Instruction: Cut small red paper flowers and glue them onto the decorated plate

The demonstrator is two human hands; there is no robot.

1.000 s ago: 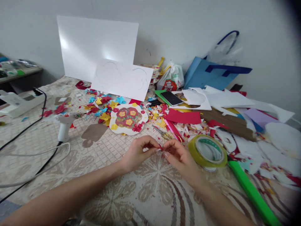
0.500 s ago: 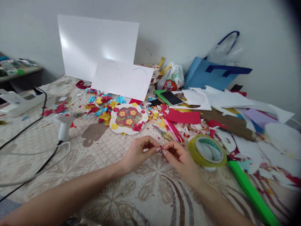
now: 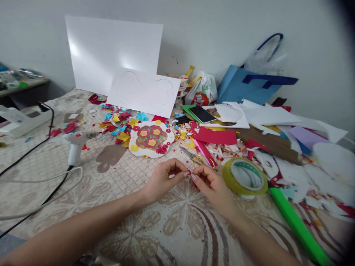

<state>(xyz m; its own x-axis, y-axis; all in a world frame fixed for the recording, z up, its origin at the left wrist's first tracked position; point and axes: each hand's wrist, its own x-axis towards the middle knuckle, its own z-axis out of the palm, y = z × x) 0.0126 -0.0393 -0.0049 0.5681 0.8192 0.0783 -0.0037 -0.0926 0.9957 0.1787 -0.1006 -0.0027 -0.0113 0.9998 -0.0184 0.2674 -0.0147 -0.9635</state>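
Observation:
Between my fingertips is a tiny red piece (image 3: pixel 189 172), perhaps paper; its shape is too small to make out. My left hand (image 3: pixel 168 179) pinches it from the left, thumb against forefinger. From the other side my right hand (image 3: pixel 210 183) pinches it too, and the fingertips of both hands nearly meet. Just beyond the hands lies a pair of scissors (image 3: pixel 198 159) with gold handle loops. Farther back and to the left rests a white scalloped card (image 3: pixel 143 150) decorated with red and yellow paper flowers.
A roll of clear yellowish tape (image 3: pixel 226 177) and a green-handled tool (image 3: pixel 295 220) lie to the right. At left stands a white glue gun (image 3: pixel 74 147) with its cord. Paper flowers (image 3: pixel 124 137), scraps, a phone (image 3: pixel 202 114) and white boards (image 3: pixel 116 48) fill the back.
Both hands stay in nearly the same place, still pinching the red piece, with only a slight shift of the fingers. The camera view has moved very slightly.

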